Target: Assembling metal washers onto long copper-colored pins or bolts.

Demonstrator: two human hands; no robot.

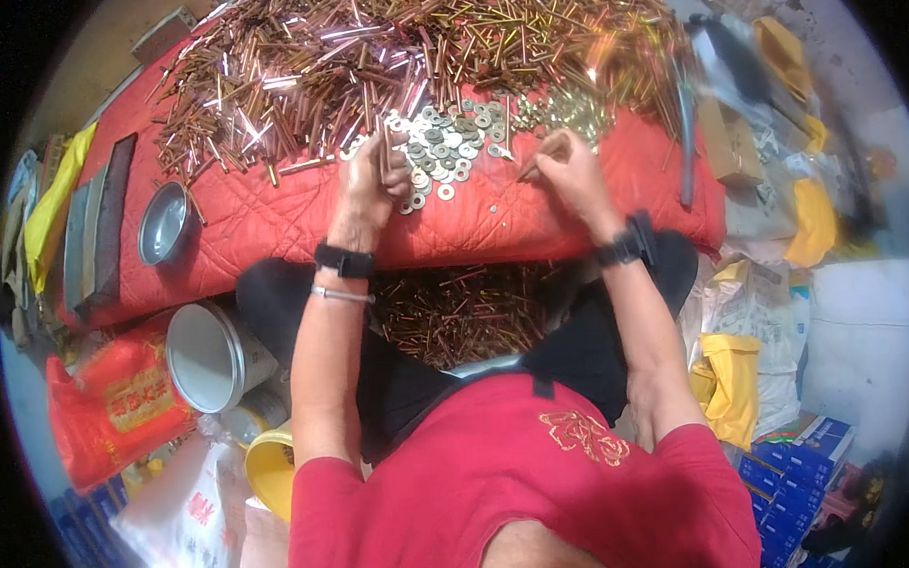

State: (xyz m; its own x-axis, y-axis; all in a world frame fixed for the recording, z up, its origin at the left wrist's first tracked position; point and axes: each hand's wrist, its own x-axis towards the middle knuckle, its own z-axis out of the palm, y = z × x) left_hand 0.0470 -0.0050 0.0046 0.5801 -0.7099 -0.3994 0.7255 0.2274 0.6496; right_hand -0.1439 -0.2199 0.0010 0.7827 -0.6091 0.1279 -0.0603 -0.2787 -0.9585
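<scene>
My left hand is closed, with a thin copper-coloured metal rod standing up out of its fingers. It is at the left edge of a heap of flat round washers, on a red quilted cover. To the right, my right hand has thumb and fingers pinched together, slightly blurred; what they hold, if anything, is too small to name. Beyond it lie small brass-coloured pieces, which look like nuts. A large pile of similar metal rods covers the far side.
At the left of the cover are a metal bowl and dark flat bars. A white bucket and a yellow tub stand below left. More rods lie between my knees. Yellow sacks and blue boxes are at right.
</scene>
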